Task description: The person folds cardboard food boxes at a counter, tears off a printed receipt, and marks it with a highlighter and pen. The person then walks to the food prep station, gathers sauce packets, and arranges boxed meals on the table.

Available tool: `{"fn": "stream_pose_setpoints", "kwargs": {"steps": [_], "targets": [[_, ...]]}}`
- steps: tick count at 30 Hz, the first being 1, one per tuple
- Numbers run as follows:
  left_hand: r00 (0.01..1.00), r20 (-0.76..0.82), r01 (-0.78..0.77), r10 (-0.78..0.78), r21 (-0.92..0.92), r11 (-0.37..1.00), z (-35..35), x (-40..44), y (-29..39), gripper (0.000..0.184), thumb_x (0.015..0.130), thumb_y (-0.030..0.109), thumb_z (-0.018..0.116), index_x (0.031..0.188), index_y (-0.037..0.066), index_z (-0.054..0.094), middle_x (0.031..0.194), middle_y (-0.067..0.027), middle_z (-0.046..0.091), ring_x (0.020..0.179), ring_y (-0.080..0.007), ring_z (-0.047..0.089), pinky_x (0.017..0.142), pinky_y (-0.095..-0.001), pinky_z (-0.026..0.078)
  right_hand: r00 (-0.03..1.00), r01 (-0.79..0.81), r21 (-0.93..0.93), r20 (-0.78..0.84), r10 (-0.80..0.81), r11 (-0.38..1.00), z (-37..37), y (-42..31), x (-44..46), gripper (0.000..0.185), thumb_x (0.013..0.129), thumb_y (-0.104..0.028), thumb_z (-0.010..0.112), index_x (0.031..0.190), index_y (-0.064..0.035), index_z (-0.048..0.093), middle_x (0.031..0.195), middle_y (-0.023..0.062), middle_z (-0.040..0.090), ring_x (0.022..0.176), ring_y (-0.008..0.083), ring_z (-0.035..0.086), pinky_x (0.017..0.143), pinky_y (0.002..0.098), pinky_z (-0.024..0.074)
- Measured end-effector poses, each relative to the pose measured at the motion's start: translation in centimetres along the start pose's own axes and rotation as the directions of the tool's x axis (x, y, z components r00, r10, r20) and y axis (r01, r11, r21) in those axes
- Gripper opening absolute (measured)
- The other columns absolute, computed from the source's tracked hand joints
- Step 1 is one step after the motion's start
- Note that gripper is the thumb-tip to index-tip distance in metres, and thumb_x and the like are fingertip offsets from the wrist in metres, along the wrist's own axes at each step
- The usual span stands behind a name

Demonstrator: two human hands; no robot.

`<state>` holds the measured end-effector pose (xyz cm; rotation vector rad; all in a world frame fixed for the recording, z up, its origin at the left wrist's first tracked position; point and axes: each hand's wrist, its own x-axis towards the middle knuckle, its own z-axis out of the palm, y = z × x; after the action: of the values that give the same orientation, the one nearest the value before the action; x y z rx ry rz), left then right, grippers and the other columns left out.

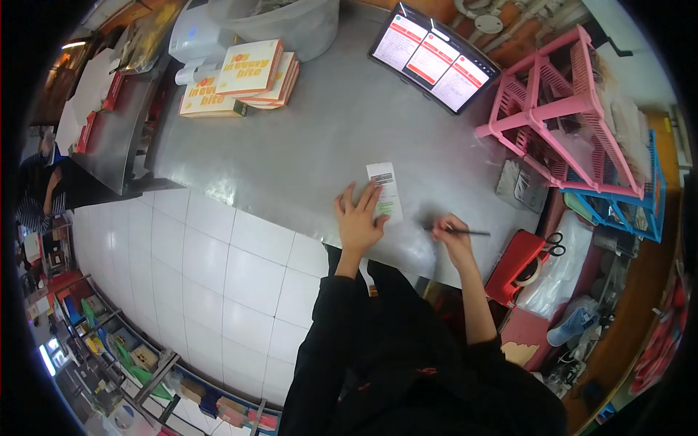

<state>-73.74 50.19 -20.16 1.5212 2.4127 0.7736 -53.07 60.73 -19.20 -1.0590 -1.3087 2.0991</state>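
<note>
A narrow white paper slip (390, 190) with dark print and green marks lies on the metal counter. My left hand (359, 220) rests flat on its left side with fingers spread, covering part of it. To the right of the slip, my right hand (452, 234) is closed round a slim dark pen (476, 233). The pen's tip end is blurred and points left, apart from the paper.
A tablet (435, 57) showing order panels stands at the back of the counter (291, 160). Boxes (249, 67) are stacked at the back left. A pink rack (549, 109), red tape dispenser (515, 267) and scissors (555, 244) are on the right. Another person (40, 192) is at far left.
</note>
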Motion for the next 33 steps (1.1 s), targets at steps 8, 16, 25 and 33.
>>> {"fn": "stream_pose_setpoints", "kwargs": {"steps": [8,16,25,33], "targets": [[0.998,0.07,0.004,-0.004,0.006,1.0,-0.5,0.1,0.1,0.066,0.062,0.027,0.068,0.123,0.015,0.047,0.137,0.0042,0.035,0.124,-0.0307,0.027,0.098,-0.0536,0.019,0.979,0.07,-0.311,0.205,-0.005,0.948,5.7,1.8,8.2,0.01,0.074,0.003,0.064,0.073,-0.0011,0.055,0.073,0.0049,0.061,0.071,0.01,0.06,0.06,0.0217,0.0471],[0.996,0.084,0.019,-0.019,0.001,1.0,-0.1,0.0,-0.1,0.069,0.06,0.029,0.069,0.125,0.017,0.046,0.138,0.0057,0.034,0.125,-0.0301,0.026,0.1,-0.0515,0.017,0.984,0.114,-0.326,0.168,-0.061,0.939,5.5,2.1,8.3,0.012,0.072,0.004,0.064,0.067,-0.0018,0.054,0.067,0.0023,0.059,0.065,0.007,0.057,0.057,0.0208,0.0456],[0.996,0.089,0.018,-0.017,-0.006,1.0,-0.1,0.1,0.1,0.072,0.058,0.026,0.07,0.125,0.017,0.045,0.138,0.005,0.034,0.125,-0.0309,0.026,0.1,-0.0524,0.017,0.959,0.091,-0.456,0.28,0.046,0.885,4.7,1.2,7.8,0.013,0.072,0.004,0.062,0.068,-0.0019,0.053,0.066,0.0032,0.058,0.061,0.0087,0.058,0.055,0.0211,0.0468],[0.995,0.096,0.004,-0.005,0.011,1.0,-0.2,0.2,0.3,0.07,0.059,0.025,0.07,0.124,0.016,0.046,0.137,0.0035,0.035,0.125,-0.031,0.026,0.1,-0.0522,0.016,0.981,0.101,-0.348,0.191,-0.035,0.932,4.3,1.5,6.8,0.01,0.072,0.005,0.061,0.068,-0.001,0.053,0.066,0.0054,0.061,0.063,0.0104,0.06,0.056,0.0218,0.0478]]}}
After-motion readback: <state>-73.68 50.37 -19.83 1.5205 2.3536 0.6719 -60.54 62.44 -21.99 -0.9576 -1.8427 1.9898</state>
